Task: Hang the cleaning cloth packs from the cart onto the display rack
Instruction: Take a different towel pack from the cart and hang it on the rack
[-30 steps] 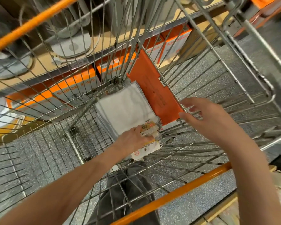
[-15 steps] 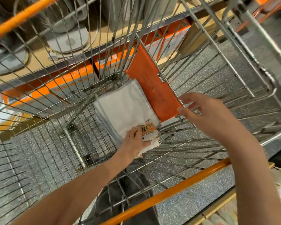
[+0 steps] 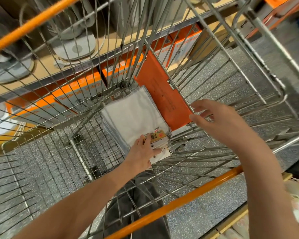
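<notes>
A stack of white cleaning cloth packs [image 3: 133,116] with printed card headers lies on the floor of the wire cart [image 3: 100,149], against an orange panel [image 3: 162,95]. My left hand [image 3: 142,152] reaches down into the cart and grips the near, header end of the stack, thumb on top of the label. My right hand [image 3: 214,121] hovers above the cart floor to the right of the packs, fingers spread and loosely bent, holding nothing. The display rack is not in view.
The cart's orange handle bar [image 3: 179,202] crosses below my arms, and another orange rail [image 3: 33,23] runs along the far rim. Beyond the cart stand orange boxes [image 3: 79,94] under a shelf holding grey fan bases [image 3: 74,47]. Speckled grey floor lies underneath.
My left hand has slid slightly toward the near end of the stack and tightened on the header. My right hand has drifted a little toward the orange panel.
</notes>
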`<act>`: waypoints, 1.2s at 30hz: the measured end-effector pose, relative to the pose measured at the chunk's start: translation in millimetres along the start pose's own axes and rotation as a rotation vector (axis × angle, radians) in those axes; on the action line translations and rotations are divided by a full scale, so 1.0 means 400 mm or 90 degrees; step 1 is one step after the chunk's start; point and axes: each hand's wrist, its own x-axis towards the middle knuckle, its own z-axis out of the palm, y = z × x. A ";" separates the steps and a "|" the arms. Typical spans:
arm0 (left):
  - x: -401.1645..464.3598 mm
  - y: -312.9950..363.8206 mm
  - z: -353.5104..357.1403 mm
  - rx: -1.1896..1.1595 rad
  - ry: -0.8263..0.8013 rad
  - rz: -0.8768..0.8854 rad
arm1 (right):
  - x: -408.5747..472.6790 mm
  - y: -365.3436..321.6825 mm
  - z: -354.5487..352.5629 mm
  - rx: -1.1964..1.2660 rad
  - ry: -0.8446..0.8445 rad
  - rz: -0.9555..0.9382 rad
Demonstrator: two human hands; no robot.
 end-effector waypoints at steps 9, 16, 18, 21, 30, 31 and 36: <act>-0.044 -0.074 -0.119 -0.184 0.053 0.036 | 0.002 0.005 0.006 -0.040 -0.023 0.001; -0.053 -0.093 -0.178 -0.243 0.052 -0.036 | 0.005 0.010 0.010 -0.051 -0.031 0.007; -0.075 -0.101 -0.212 -0.257 0.092 -0.056 | 0.002 0.005 0.010 -0.063 -0.031 0.008; -0.121 -0.108 -0.291 -0.335 0.202 -0.108 | -0.003 -0.006 0.007 -0.073 -0.058 0.020; -0.277 -0.061 -0.563 -0.649 0.535 -0.122 | -0.060 -0.171 0.021 0.294 -0.013 -0.118; -0.292 -0.050 -0.595 -0.675 0.559 -0.124 | -0.068 -0.188 0.022 0.323 0.006 -0.140; -0.353 -0.008 -0.738 -0.804 0.649 -0.116 | -0.113 -0.248 -0.003 0.310 0.140 -0.221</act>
